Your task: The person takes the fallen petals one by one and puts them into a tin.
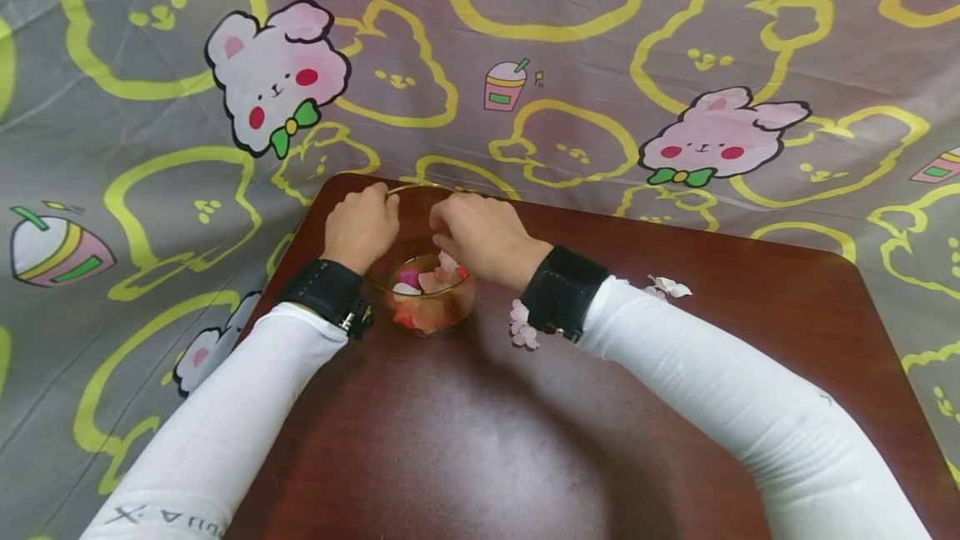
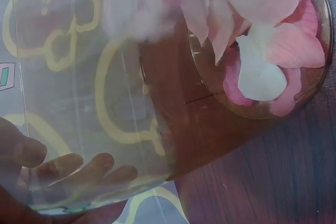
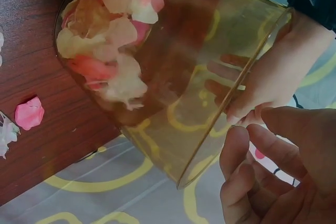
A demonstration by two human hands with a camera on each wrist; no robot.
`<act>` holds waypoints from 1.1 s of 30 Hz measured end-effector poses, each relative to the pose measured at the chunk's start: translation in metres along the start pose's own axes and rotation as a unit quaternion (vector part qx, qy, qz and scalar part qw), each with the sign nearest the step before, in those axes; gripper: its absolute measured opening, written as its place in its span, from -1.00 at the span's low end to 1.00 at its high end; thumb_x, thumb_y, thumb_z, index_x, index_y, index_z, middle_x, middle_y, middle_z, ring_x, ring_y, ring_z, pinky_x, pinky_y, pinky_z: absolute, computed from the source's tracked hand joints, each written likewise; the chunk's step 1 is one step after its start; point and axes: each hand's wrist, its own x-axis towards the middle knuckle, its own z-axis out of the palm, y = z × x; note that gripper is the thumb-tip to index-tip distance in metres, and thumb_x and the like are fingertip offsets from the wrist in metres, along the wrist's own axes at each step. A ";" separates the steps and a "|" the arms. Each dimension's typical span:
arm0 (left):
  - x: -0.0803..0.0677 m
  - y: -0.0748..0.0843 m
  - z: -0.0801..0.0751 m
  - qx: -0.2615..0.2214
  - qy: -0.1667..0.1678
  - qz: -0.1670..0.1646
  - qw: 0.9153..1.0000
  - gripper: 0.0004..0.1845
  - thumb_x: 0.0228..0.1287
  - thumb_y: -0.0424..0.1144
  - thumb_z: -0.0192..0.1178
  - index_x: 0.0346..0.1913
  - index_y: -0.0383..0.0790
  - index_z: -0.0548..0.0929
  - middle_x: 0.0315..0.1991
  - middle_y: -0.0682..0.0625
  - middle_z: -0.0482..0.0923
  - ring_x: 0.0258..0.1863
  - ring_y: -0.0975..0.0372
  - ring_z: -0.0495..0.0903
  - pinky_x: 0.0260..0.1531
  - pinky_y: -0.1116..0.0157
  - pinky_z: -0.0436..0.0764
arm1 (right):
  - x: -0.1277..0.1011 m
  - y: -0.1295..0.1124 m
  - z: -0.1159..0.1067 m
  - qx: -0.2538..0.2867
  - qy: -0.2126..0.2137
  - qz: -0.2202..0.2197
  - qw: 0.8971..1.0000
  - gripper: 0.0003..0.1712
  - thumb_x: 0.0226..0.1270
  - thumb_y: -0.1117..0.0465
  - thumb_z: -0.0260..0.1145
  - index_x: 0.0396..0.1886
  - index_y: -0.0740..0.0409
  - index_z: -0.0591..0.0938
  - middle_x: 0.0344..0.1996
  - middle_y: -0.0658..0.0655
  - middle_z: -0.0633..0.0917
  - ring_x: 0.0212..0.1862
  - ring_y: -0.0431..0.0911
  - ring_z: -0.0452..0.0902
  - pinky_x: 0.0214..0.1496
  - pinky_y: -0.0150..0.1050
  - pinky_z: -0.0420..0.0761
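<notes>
White sleeves [image 1: 247, 407] filled the near edge of the head view, each ending in a black wrist strap [image 1: 327, 293]. Curled fingers [image 2: 79, 169] of the left hand [image 1: 362, 225] wrapped the rim of the glass vase [image 1: 430, 294], showing through its clear wall in the left wrist view, so that hand gripped the vase at its mouth. Beside it the right hand [image 1: 483, 237] hovered at the same rim, its fingertips [image 3: 239, 156] bent loosely just by the glass edge; whether they touched or pinched anything I could not tell. The vase stood near the far left corner of the dark wooden table [image 1: 675, 407], between the two hands, with pink, white and peach petals [image 3: 113, 40] piled at its bottom. Loose petals [image 1: 521, 327] lay on the table just beside the right wrist, and more white ones [image 1: 670, 286] lay beyond that forearm. A grey cloth with cartoon rabbits [image 1: 273, 73] spread around the table.
</notes>
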 end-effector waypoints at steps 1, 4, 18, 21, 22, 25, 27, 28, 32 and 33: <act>0.000 0.000 0.000 0.000 0.001 0.000 1.000 -0.62 0.59 -0.13 -0.10 0.08 -0.39 0.55 0.01 -0.44 0.65 0.00 -0.34 0.64 -0.05 -0.25 0.57 | 0.000 0.001 0.000 0.001 0.001 -0.001 1.000 -0.80 0.43 0.06 0.33 -0.06 0.02 0.72 -0.19 0.01 0.74 -0.16 -0.10 0.63 -0.16 -0.12 0.68; 0.000 0.001 0.000 -0.001 0.000 0.000 1.000 -0.62 0.59 -0.13 -0.10 0.09 -0.39 0.55 0.02 -0.45 0.64 0.00 -0.35 0.63 -0.05 -0.26 0.57 | -0.001 0.002 -0.001 0.006 0.005 -0.004 1.000 -0.79 0.43 0.06 0.33 -0.08 0.04 0.71 -0.23 0.02 0.72 -0.20 -0.09 0.61 -0.20 -0.14 0.66; -0.002 0.001 0.000 -0.001 0.010 0.003 1.000 -0.64 0.59 -0.15 -0.09 0.02 -0.42 0.56 -0.06 -0.47 0.65 -0.05 -0.35 0.65 -0.12 -0.26 0.59 | -0.008 0.013 -0.005 0.025 0.014 0.004 1.000 -0.79 0.45 0.07 0.30 -0.06 0.02 0.71 -0.21 -0.01 0.76 -0.23 -0.11 0.63 -0.27 -0.17 0.62; -0.001 0.001 0.000 -0.001 0.012 0.004 1.000 -0.64 0.58 -0.15 -0.08 -0.01 -0.41 0.56 -0.07 -0.46 0.66 -0.06 -0.35 0.65 -0.13 -0.26 0.59 | -0.011 0.018 -0.009 0.038 0.023 0.010 0.999 -0.78 0.46 0.05 0.30 -0.04 0.02 0.71 -0.26 -0.02 0.74 -0.24 -0.12 0.62 -0.24 -0.15 0.62; -0.001 0.001 0.000 0.000 0.013 0.004 1.000 -0.65 0.58 -0.15 -0.08 -0.02 -0.41 0.55 -0.08 -0.46 0.66 -0.07 -0.35 0.66 -0.14 -0.25 0.59 | -0.012 0.020 -0.010 0.042 0.027 0.013 0.999 -0.77 0.46 0.04 0.29 -0.04 0.02 0.70 -0.28 -0.02 0.73 -0.24 -0.12 0.61 -0.24 -0.15 0.61; -0.001 0.001 0.000 0.001 0.012 0.004 1.000 -0.65 0.58 -0.15 -0.08 -0.01 -0.41 0.55 -0.08 -0.46 0.66 -0.07 -0.35 0.65 -0.13 -0.25 0.59 | -0.015 0.026 -0.015 0.049 0.043 0.021 0.998 -0.75 0.47 0.03 0.28 -0.03 0.03 0.71 -0.33 -0.01 0.72 -0.28 -0.12 0.60 -0.27 -0.14 0.59; -0.002 0.002 0.000 0.001 0.009 0.003 1.000 -0.64 0.59 -0.15 -0.09 0.00 -0.42 0.55 -0.08 -0.46 0.66 -0.07 -0.35 0.65 -0.13 -0.25 0.59 | -0.017 0.031 -0.017 0.050 0.052 0.026 0.997 -0.74 0.48 0.02 0.27 -0.03 0.04 0.71 -0.33 0.00 0.72 -0.28 -0.12 0.60 -0.30 -0.15 0.57; -0.002 0.002 -0.001 0.001 0.007 0.003 1.000 -0.64 0.59 -0.15 -0.09 0.02 -0.42 0.55 -0.07 -0.46 0.66 -0.06 -0.35 0.65 -0.13 -0.24 0.59 | -0.018 0.034 -0.018 0.050 0.055 0.028 0.997 -0.74 0.48 0.02 0.26 -0.03 0.04 0.71 -0.34 0.00 0.72 -0.29 -0.11 0.60 -0.31 -0.16 0.57; -0.002 0.003 0.000 0.000 0.003 0.002 1.000 -0.63 0.59 -0.15 -0.09 0.05 -0.42 0.54 -0.07 -0.45 0.66 -0.06 -0.34 0.65 -0.13 -0.23 0.59 | -0.022 0.047 -0.017 0.044 0.060 0.041 0.996 -0.73 0.48 0.02 0.25 -0.05 0.05 0.72 -0.32 0.01 0.73 -0.25 -0.10 0.61 -0.29 -0.14 0.59; -0.002 0.003 0.000 0.000 0.003 0.002 1.000 -0.63 0.59 -0.15 -0.10 0.05 -0.43 0.54 -0.07 -0.46 0.65 -0.06 -0.34 0.65 -0.14 -0.23 0.59 | -0.023 0.050 -0.016 0.043 0.060 0.045 0.996 -0.73 0.47 0.02 0.25 -0.05 0.06 0.72 -0.31 0.01 0.74 -0.24 -0.10 0.62 -0.27 -0.13 0.60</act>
